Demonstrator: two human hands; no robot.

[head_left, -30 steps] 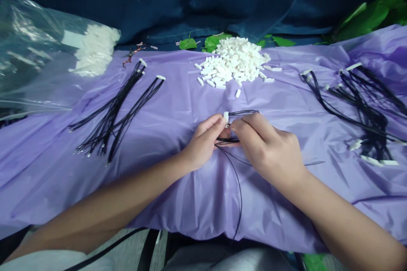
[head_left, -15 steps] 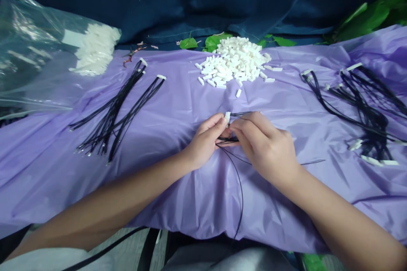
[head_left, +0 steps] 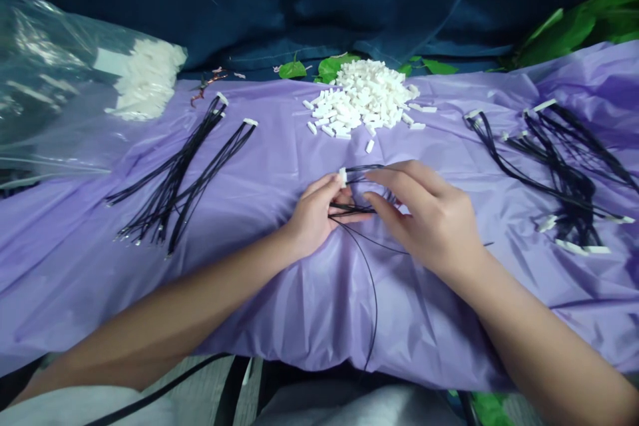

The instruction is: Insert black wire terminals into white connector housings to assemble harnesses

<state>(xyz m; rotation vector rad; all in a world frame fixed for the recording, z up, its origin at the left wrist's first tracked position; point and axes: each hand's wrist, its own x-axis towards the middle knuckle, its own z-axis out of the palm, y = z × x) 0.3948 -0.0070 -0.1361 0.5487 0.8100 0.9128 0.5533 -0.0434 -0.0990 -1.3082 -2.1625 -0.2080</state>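
Observation:
Between thumb and fingers, my left hand [head_left: 315,214] grips a white connector housing [head_left: 343,177] with black wires [head_left: 363,168] running out of it to the right. More black wires [head_left: 352,209] lie across the same palm, and a loose one [head_left: 375,306] hangs down toward the table's front edge. My right hand [head_left: 433,216] is just right of the connector. Its thumb and index finger are apart, with nothing visible pinched between them. Whether the other fingers touch the wires behind them is hidden.
A pile of white connector housings [head_left: 369,96] sits at the back. Wire bundles with white connectors lie at left [head_left: 172,176] and right [head_left: 564,173]. A clear plastic bag [head_left: 64,80] of white pieces stands back left. Leaves [head_left: 332,68] lie along the back edge of the purple cover [head_left: 279,166].
My right thumb and index finger have parted and drawn back from the connector. My left hand has shifted slightly left with the connector. The view has moved a little.

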